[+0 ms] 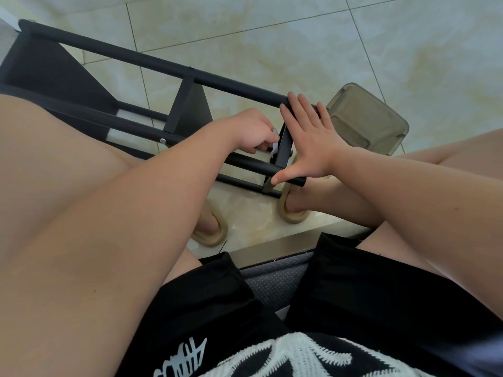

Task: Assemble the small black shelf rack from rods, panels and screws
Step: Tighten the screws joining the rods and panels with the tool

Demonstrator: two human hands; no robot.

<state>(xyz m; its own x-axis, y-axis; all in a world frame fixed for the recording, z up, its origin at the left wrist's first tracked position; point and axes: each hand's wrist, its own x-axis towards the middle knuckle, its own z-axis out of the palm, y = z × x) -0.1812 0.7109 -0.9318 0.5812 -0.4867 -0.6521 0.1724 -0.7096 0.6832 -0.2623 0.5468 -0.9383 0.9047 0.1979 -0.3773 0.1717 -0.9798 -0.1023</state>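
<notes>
Black shorts [217, 308] at the bottom of frame, and beyond them the rack [136, 54] lies on its side, upper left to centre. Right hand [310, 142] presses flat, fingers spread, on its end panel [284, 148]. Left hand [254, 129], just beside at centre frame, pinches a small silvery key [275, 145].

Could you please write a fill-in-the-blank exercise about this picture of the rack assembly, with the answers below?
1. The rack is ____ in colour.
2. The left hand grips a small silver tool, while the right hand, fingers straight, holds ____.
3. The plastic bin stands on the tiled ____.
Answers: black; nothing; floor.
</notes>
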